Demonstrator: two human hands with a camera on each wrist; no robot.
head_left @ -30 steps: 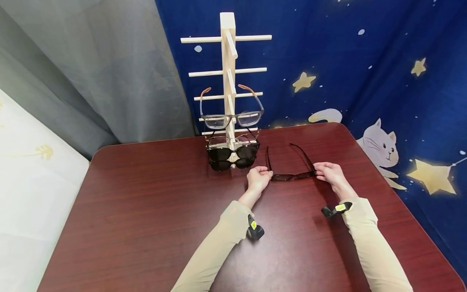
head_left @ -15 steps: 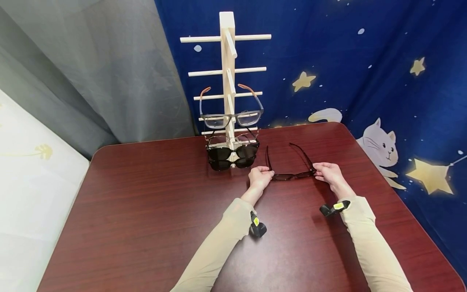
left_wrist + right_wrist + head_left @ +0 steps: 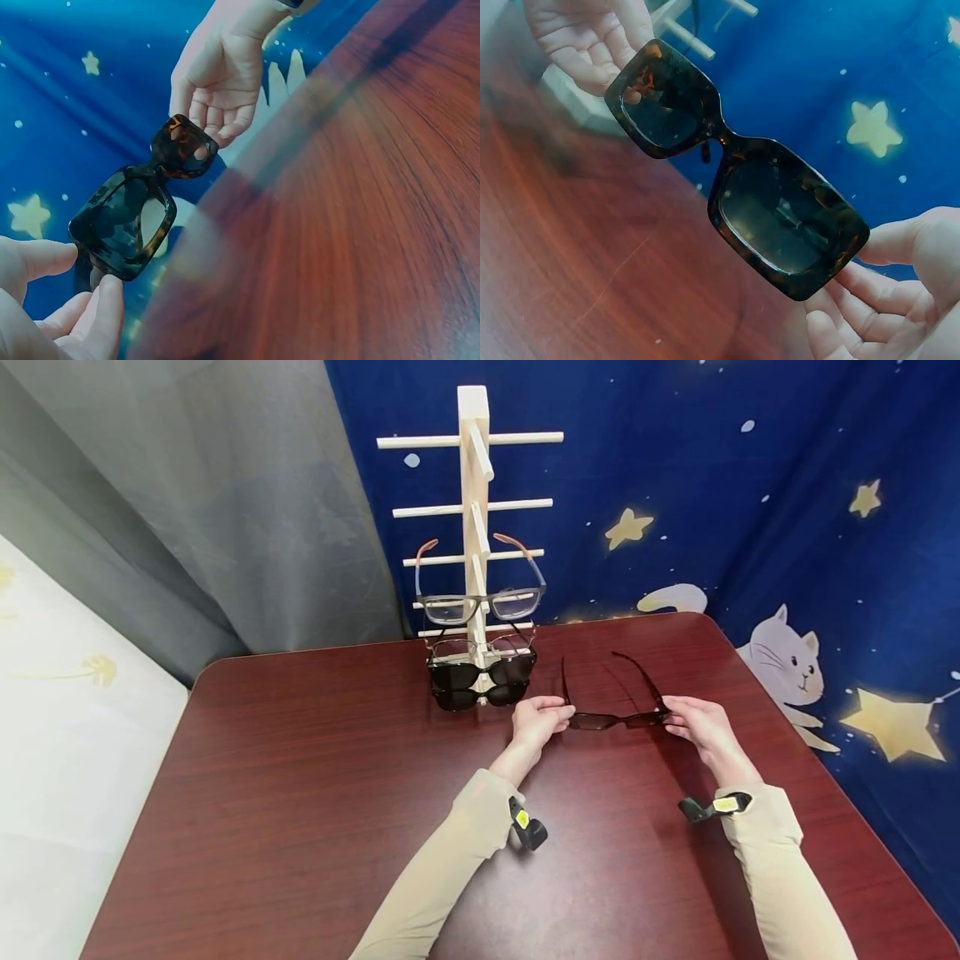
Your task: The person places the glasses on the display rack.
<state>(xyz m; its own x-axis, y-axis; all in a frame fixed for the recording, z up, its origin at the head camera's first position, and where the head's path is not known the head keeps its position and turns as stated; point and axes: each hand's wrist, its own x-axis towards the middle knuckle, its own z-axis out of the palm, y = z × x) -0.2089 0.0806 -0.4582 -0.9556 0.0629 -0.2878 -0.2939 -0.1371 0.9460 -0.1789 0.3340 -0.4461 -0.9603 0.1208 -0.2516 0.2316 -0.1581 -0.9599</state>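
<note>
Between my hands is a pair of sunglasses (image 3: 592,721) with a dark tortoiseshell frame and squarish tinted lenses. Its temples are unfolded and point away from me. My left hand (image 3: 537,724) pinches the left end near the hinge, thumb and fingers at the frame's corner. On the other end, my right hand (image 3: 699,727) pinches the right corner the same way. The right wrist view shows both lenses of the sunglasses (image 3: 780,214) from the front. Just left of my left hand stands a wooden eyewear rack (image 3: 473,485) carrying several pairs.
Grey-framed glasses (image 3: 475,607) hang mid-height on the rack, above thin wire-framed glasses (image 3: 453,648). Lower down are two pairs of dark sunglasses (image 3: 480,673). The rack's upper pegs stick out sideways. Behind the reddish-brown table (image 3: 300,793) hangs a blue star-patterned curtain (image 3: 600,460).
Both hands have shifted slightly right with the sunglasses. The sunglasses now show more of their lens fronts, and a temple's shadow has separated on the table.
</note>
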